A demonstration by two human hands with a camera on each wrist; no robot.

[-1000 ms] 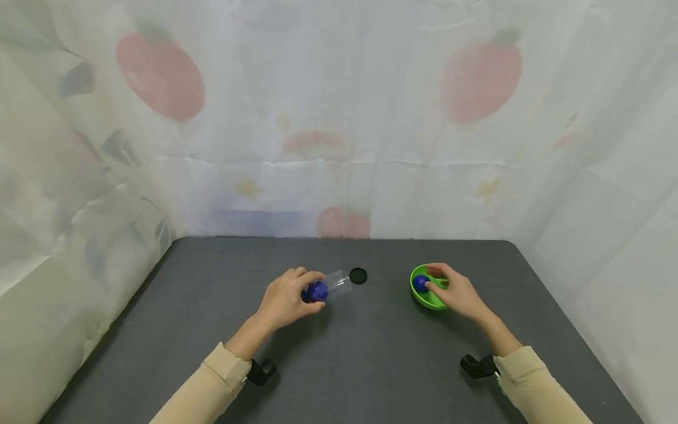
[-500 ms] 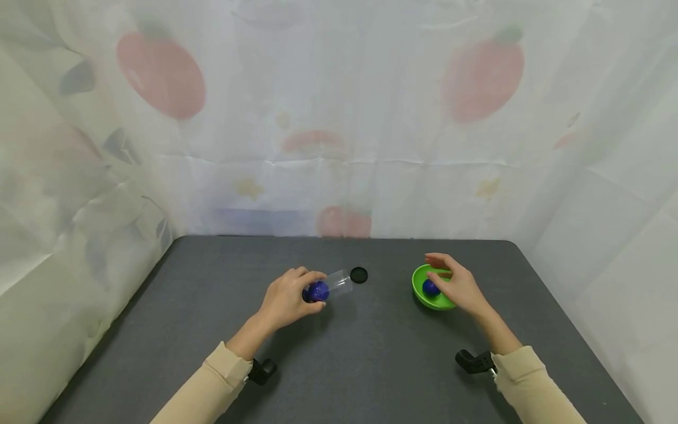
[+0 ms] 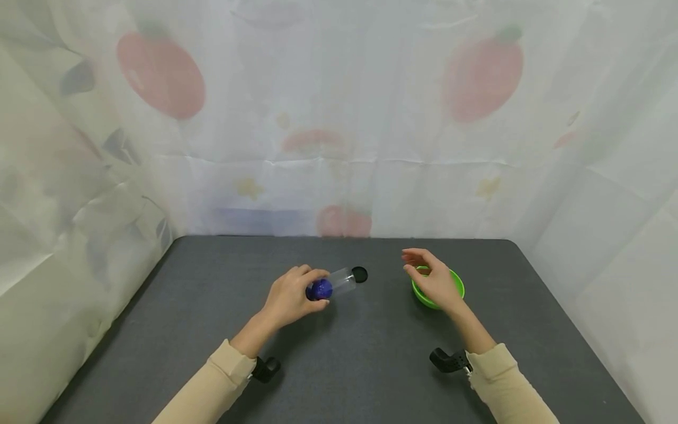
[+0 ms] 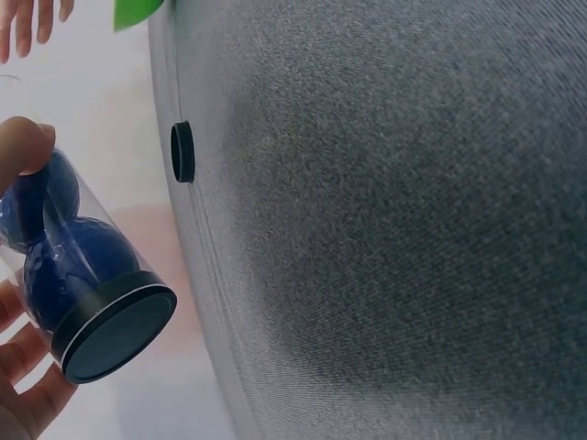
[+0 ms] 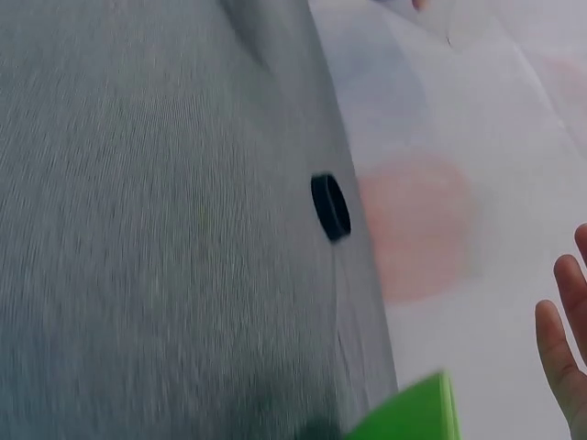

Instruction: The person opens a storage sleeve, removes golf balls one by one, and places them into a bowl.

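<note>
Right hand (image 3: 434,278) lifted off green bowl (image 3: 454,285), fingers loose, left hand (image 3: 288,297) gripping clear tube (image 3: 333,284) of blue balls (image 3: 319,289)

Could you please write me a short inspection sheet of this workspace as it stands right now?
Surface: dark grey felt-like table top, rounded far corners.
Job's things: clear plastic tube with a black end cap, tilted, blue balls inside; round green plastic bowl on the table; loose black round cap lying beyond the tube.
Clutter: nothing seen.
Grippers: left hand grips the tube; right hand raised over the bowl, fingers relaxed, holding nothing.
Cables: nothing seen; black camera mounts at both wrists.
Surroundings: pale fruit-print curtain behind and at both sides.
</note>
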